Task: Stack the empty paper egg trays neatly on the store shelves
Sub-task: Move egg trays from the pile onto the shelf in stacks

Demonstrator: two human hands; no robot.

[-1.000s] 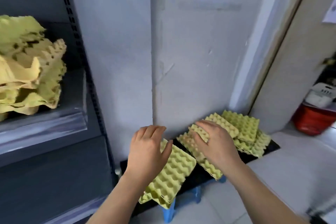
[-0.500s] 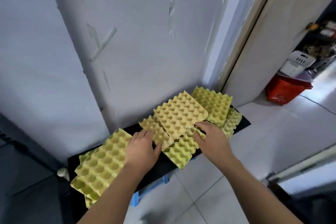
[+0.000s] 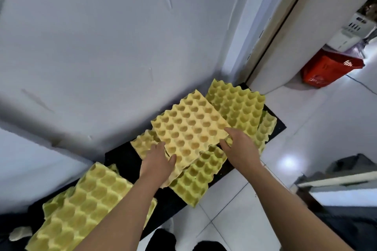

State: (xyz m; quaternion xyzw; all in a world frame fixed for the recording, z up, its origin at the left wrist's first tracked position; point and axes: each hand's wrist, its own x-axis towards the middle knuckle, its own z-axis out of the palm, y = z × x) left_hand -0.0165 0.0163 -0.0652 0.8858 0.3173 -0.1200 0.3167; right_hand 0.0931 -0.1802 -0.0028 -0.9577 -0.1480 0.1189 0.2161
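- Gripping top tray (image 3: 189, 128) at its near-left corner with left hand (image 3: 158, 162), thumb curled over the rim, fingers hidden beneath.
- Holding the same tray's right corner with right hand (image 3: 240, 149), thumb along the near edge, forefinger along the right edge, other fingers curled out of sight.
- Lying tilted over a loose heap: across green tray (image 3: 195, 177) on the floor side, across a yellower one at left, overlapping far tray (image 3: 238, 106) at right.
- Resting, heap and all, on black board (image 3: 120, 157) set low against wall (image 3: 102, 47), with the top tray's far corner near that wall and little room behind.
- Jutting past the board's floor-side edge: green tray's near corner.
- Sitting apart at lower left, partly under the left forearm: near tray (image 3: 85, 206), on top of more trays.
- Opening toward the right and the near side: white tiled floor (image 3: 234, 199).
- Standing past far tray: door frame (image 3: 285, 16).
- Sitting well apart at right: red basket (image 3: 330, 69), white print on it too small to read.
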